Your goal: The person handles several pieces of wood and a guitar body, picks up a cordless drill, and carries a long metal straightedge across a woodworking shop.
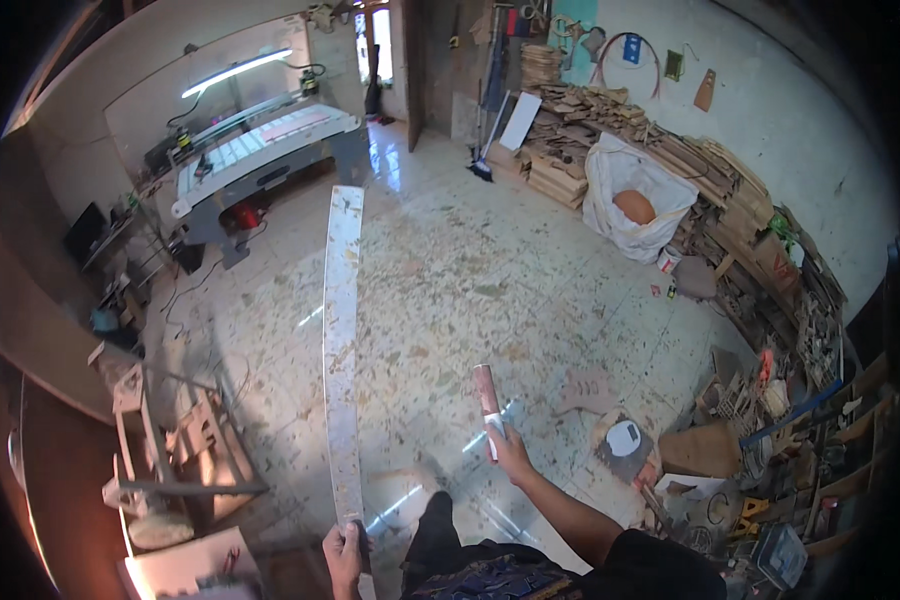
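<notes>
My left hand [344, 560] grips the near end of a long, flat, pale strip [341, 330] with brownish stains along its face. The strip reaches away from me over the floor, its far end close to the white-topped machine table. Whether it is metal or painted wood I cannot tell. Closed around the lower part of a short bar [485, 390] is my right hand [511, 455]. The bar's upper end is reddish brown and a paler part shows by my fingers; its exact kind is unclear. A gap of floor separates the bar from the strip.
Shavings and scraps litter the tiled floor [430, 300]. The machine table [270, 135] stands far left, wooden frames [185, 430] near left. Along the right wall are stacked wood pieces [740, 190], a white sack [610, 225] and cluttered shelves. A broom [482, 168] leans at the back.
</notes>
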Tool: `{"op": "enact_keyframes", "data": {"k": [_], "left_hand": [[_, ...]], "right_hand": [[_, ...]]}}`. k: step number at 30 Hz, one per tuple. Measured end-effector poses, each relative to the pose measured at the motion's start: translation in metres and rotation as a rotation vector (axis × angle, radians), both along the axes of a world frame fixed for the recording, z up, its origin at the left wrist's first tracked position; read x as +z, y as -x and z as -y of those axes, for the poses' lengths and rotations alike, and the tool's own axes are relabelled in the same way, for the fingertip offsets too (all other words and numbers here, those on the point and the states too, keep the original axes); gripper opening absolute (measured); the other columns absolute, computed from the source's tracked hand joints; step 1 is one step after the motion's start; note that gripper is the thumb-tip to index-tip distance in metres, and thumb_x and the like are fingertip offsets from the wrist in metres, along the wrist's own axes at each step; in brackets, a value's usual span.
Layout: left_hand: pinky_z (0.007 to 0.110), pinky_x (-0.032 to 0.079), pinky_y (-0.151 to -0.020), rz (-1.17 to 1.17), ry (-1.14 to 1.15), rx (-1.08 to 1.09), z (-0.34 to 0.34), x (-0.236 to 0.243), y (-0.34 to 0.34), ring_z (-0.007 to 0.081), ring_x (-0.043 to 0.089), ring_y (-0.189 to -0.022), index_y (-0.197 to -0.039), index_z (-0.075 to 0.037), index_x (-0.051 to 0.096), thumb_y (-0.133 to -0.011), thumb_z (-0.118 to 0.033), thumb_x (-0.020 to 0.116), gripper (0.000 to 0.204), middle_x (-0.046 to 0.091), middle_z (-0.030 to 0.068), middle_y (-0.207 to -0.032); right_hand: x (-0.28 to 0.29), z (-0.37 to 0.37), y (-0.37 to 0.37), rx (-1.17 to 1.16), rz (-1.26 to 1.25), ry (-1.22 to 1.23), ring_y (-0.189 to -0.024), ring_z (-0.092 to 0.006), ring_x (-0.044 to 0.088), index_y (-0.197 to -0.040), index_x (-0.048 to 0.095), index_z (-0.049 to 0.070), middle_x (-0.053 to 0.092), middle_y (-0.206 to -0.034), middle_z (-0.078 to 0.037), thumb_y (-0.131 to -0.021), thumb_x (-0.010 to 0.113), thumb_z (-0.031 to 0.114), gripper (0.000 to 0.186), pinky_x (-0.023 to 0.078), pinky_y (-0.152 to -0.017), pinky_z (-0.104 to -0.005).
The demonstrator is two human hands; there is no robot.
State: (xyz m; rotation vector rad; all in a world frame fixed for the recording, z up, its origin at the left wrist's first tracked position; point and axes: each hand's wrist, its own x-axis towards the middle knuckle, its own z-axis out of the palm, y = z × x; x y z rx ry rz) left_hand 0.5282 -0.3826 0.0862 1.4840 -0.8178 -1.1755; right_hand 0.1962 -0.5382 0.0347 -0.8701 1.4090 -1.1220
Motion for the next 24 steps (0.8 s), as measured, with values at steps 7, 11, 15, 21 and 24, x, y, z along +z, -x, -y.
{"op": "enact_keyframes", "data": {"k": [7, 11, 15, 21, 24], "left_hand": [[0.028, 0.047, -0.045, 0.112, 0.068, -0.047, 0.26, 0.005, 0.01, 0.0138, 0.056, -0.046, -0.077, 0.001, 0.058, -0.096, -0.027, 0.058, 0.034, 0.058, 0.0077, -0.058], [0.029, 0.048, -0.045, 0.082, 0.113, -0.061, 0.42, 0.032, 0.027, 0.0129, 0.054, -0.044, -0.078, 0.001, 0.058, -0.096, -0.028, 0.057, 0.035, 0.055, 0.0058, -0.056], [0.027, 0.047, -0.042, 0.155, 0.142, -0.093, 0.56, 0.026, 0.041, 0.0112, 0.051, -0.042, -0.079, -0.001, 0.056, -0.096, -0.03, 0.056, 0.034, 0.051, 0.003, -0.053], [0.025, 0.042, -0.036, 0.206, 0.128, -0.033, 0.736, 0.023, 0.092, 0.0099, 0.047, -0.039, -0.074, -0.002, 0.054, -0.095, -0.032, 0.058, 0.037, 0.048, 0.0014, -0.051], [0.025, 0.04, -0.036, 0.273, 0.124, 0.031, 0.811, 0.028, 0.112, 0.0094, 0.046, -0.039, -0.07, -0.003, 0.053, -0.094, -0.032, 0.058, 0.039, 0.048, 0.0013, -0.051]], "right_hand": [[-0.08, 0.102, 0.115, -0.03, -0.544, -0.221, -0.061, -0.018, 0.064, -0.089, 0.064, 0.003, 0.065, -0.069, -0.01, -0.087, 0.062, 0.044, 0.041, 0.05, -0.058, -0.0361], [-0.241, 0.04, 0.236, 0.018, -0.977, -0.587, -0.082, -0.032, 0.067, -0.103, 0.063, 0.003, 0.067, -0.097, -0.02, -0.082, 0.065, 0.036, 0.039, 0.054, -0.07, -0.0425], [-0.229, 0.039, 0.244, 0.006, -0.79, -1.04, -0.096, -0.0351, 0.065, -0.111, 0.061, 0.003, 0.064, -0.109, -0.022, -0.08, 0.065, 0.029, 0.041, 0.053, -0.077, -0.043], [-0.205, 0.245, 0.269, -0.019, -0.689, -1.107, -0.093, -0.0349, 0.066, -0.111, 0.061, 0.002, 0.066, -0.104, -0.021, -0.08, 0.066, 0.029, 0.041, 0.053, -0.077, -0.0432], [-0.215, 0.405, 0.29, 0.004, -0.687, -0.979, -0.091, -0.0348, 0.066, -0.112, 0.061, 0.002, 0.067, -0.101, -0.02, -0.081, 0.067, 0.029, 0.041, 0.052, -0.076, -0.0434]]}}
